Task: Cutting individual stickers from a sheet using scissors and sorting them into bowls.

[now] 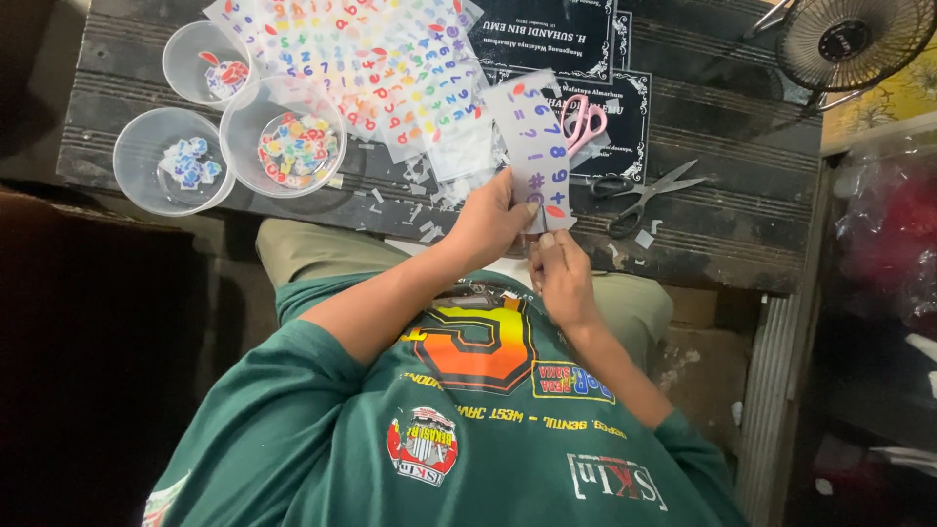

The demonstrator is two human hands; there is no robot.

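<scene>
Green printed shirt (459,429), both hands, left (491,220) and right (563,276), pinching purple-symbol sticker strip (537,146)

Home craft corner: worn dark wooden table (722,234), sticker sheets (381,59), plastic bowls (176,161), scissors (644,195).

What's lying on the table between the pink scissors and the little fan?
Only a dark printed card on the table between the pink scissors and fan, seen from the head camera.

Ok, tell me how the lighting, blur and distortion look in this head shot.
Head view: light falls on the table and sticker strip; the left edge and floor go nearly black. Glare whitens the clear sticker sheets. Both hands, left hand and right hand, look sharp. Wide-angle bending shows at the edges.
</scene>
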